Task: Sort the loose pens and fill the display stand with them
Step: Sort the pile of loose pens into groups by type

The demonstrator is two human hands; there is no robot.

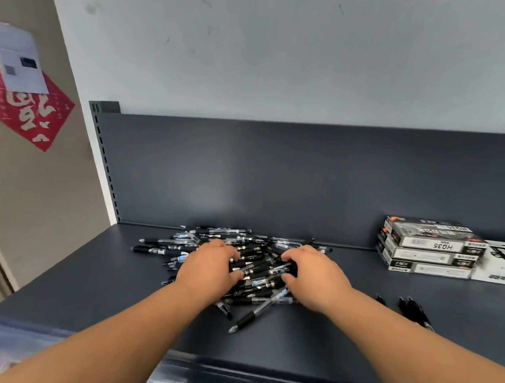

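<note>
Pen pile: the pen pile lies on the dark shelf, left of the middle. Its far side nearly touches the shelf's back panel.
Key relation: the heap sits straight ahead of both hands and between them, so neither hand is clearly nearer. The left hand covers the left half, the right hand the right.
Long axis: most pens run roughly along the back edge, left to right. Many cross at angles, so the heap has no single direction.
Left hand: the left hand rests on the pile, fingers curled down over a bunch of barrels, thumb tucked under on the near side.
Right hand: the right hand mirrors it, fingers and thumb hooked round pens at the heap's right flank.
Loose outlier: one black-grip pen juts out toward the front edge, just clear of the heap.
Stray pens: a few dark pens lie apart near the front edge, beside the right forearm.
Boxes: stacked pen boxes stand toward the back right corner, with a white box touching them on the right.
Display stand: not in view.
In the way: nothing stands between the hands and the pens. Judging by the tangle, the crossed barrels will likely drag neighbours along when a bunch is lifted.
</note>
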